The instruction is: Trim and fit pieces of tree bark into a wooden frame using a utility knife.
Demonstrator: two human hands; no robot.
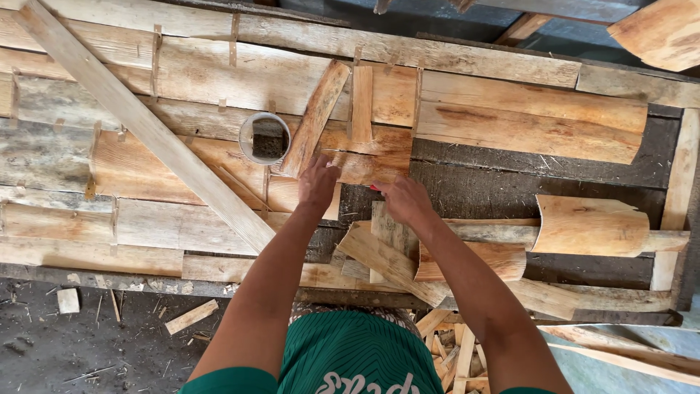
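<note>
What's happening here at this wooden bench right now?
A person leans over a rough plank workbench. The left hand presses on a thin wood slab, while the right hand holds something small and red at its lower edge. A white cup stands beside them; curved offcuts lie around.

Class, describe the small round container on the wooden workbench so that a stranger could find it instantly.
Start at the long pale plank lying diagonally across the workbench. Just right of it, above the left hand, stands a small round cup with a dark block inside. It is the only round, white-rimmed thing among flat wood pieces.
</note>
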